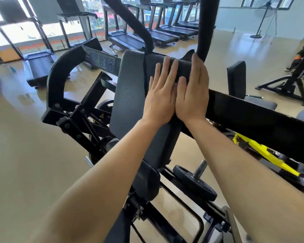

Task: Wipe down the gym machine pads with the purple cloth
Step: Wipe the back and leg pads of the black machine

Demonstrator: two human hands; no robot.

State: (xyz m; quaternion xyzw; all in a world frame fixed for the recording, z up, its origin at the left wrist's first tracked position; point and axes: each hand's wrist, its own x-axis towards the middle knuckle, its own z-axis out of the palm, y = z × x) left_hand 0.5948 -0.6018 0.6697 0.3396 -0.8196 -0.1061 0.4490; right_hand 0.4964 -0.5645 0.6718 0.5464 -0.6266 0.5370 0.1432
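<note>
The left hand is laid flat, fingers spread and extended, on the upper part of the machine's back pad, and the right hand is pressed flat just beside it, the two touching along their inner edges. Neither hand is clenched; both are released and open against a dark folded cloth that lies under the fingertips at the top of the pad. Its colour reads nearly black here, so it cannot be told for certain that this is the purple cloth, though it is judged to be. It is pinned by palm pressure only, not grasped.

The wiping stroke is judged to be in hand near the pad's upper edge, just below the black upright bar. Since the cloth is held by pressure alone, it could bunch or slide out from beneath the palms if the push is uneven, and it could be dropped over the top edge. The lower pad and the far side pad could be left unwiped if only this spot is worked.
</note>
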